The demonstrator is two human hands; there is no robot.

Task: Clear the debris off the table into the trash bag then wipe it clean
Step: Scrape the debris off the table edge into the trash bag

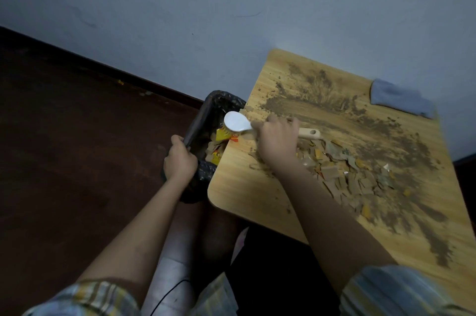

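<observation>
- Tabletop [231,186]: one brush [238,123], one blue cloth [401,98], many debris scraps [342,174]; one trash bag [203,119] at its edge.
- Right hand [277,143]: curled around brush handle.
- Left hand [179,158]: gripping bag rim.

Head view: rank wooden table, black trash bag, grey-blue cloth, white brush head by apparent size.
1. Light wooden table
2. Black trash bag, partly hidden
3. Grey-blue cloth
4. White brush head
The cloth lies farther away, so its true size is unsure.

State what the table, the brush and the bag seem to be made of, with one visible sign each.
Table: wood or wood-look laminate, pale straight grain, matt.
Brush: glossy white head, likely plastic; tan handle end with a hole, maybe wood.
Bag: thin black plastic film, crinkled and shiny.
</observation>
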